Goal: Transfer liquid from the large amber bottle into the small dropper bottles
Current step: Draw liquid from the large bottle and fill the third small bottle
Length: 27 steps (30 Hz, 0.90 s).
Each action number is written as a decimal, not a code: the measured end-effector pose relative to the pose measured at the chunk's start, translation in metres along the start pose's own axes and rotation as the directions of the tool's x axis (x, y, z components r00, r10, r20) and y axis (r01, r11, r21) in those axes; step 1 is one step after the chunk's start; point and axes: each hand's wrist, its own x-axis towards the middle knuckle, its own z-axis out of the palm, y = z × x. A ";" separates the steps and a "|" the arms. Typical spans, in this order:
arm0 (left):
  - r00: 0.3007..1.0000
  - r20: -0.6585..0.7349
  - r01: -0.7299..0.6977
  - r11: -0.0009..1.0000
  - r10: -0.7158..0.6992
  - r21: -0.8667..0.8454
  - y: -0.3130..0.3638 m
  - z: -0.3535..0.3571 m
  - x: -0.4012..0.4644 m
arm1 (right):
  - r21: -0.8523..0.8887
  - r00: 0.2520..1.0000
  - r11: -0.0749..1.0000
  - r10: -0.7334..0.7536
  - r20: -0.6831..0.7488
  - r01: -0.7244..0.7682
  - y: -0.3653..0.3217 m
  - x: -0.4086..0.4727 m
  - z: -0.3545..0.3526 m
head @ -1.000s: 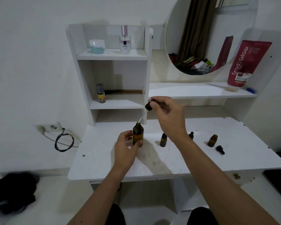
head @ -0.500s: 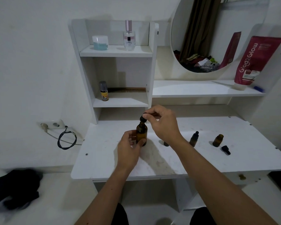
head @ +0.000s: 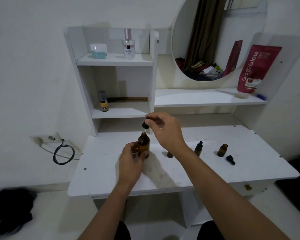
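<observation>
The white laminate dressing table [head: 249, 172] carries everything, so a slip anywhere lands on it. Near the middle of its top, closer to the back than to the front edge, stands the large amber glass bottle [head: 144, 146], upright and uncapped. The left hand [head: 130, 163] wraps its fingers and thumb round the bottle's lower body. The right hand [head: 164, 130] pinches the black rubber bulb of the glass-stemmed dropper [head: 145, 125] just above the bottle, the stem's tip at or inside the neck.

Risks, as I judge them: the stem enters at a slant, so a sideways lift could knock the rim and tip the bottle if the left grip loosens. Easing the pinch while crossing the table would drip liquid onto the top.

Toward the right edge stand three small amber dropper bottles: one mostly behind the right wrist [head: 170, 154], one capped [head: 198, 148], one open [head: 222, 150] with its loose black dropper cap [head: 230, 160] lying just beside it. The right forearm passes close over the first; a careless sweep could topple it.

Hard to tell: the liquid level in the large bottle, whether the stem holds any liquid, and whether the hidden bottle is capped.
</observation>
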 end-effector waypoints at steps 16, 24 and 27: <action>0.998 0.038 0.044 0.997 -0.042 -0.063 0.024 0.049 -0.055 | 0.164 0.977 0.983 -0.042 -0.211 0.077 -0.003 -0.020 -0.056; 0.962 0.274 0.028 0.996 -0.003 -0.090 0.056 0.118 -0.072 | 0.110 0.946 0.994 0.060 -0.318 -0.026 0.029 -0.056 -0.137; 0.942 0.330 -0.028 0.994 0.061 -0.105 0.065 0.143 -0.077 | 0.089 0.918 0.991 0.122 -0.376 -0.095 0.047 -0.069 -0.171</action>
